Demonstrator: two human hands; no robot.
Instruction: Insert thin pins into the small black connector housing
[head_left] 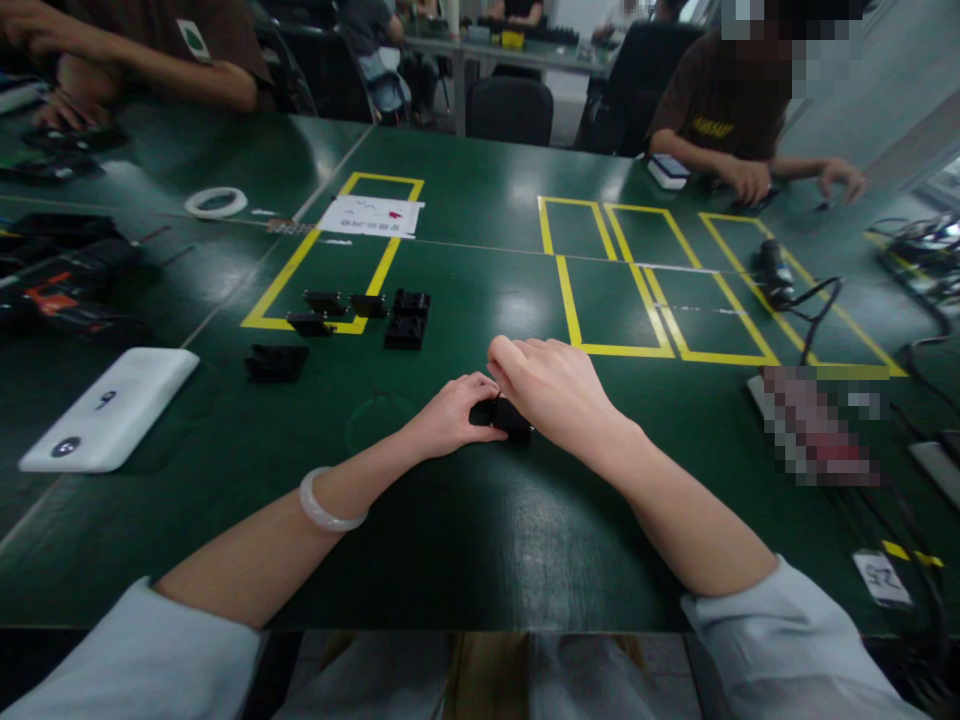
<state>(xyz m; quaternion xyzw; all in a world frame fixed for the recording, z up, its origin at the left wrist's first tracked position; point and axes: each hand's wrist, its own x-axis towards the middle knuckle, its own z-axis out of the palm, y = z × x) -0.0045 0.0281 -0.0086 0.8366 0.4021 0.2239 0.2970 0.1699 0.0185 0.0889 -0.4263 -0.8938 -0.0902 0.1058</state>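
Observation:
In the head view my left hand (pixel 452 415) grips a small black plastic part (pixel 513 421) from its left side, thumb in front and fingers behind. The part is close to the green table's surface. My right hand (pixel 556 388) is closed just above and beside it, fingers curled down and covering its upper right. Whatever the right fingers pinch is hidden. To the left lie several similar black parts, among them a square black piece (pixel 408 319), a flat black block (pixel 324 302) and a darker black piece (pixel 277 362).
A white power bank (pixel 109 410) lies at left, with a roll of white tape (pixel 216 203) behind it. Yellow tape outlines and a printed paper (pixel 372 215) mark the table (pixel 465 560). Cables and a black cylindrical device (pixel 774 272) are at right. Co-workers sit across the table.

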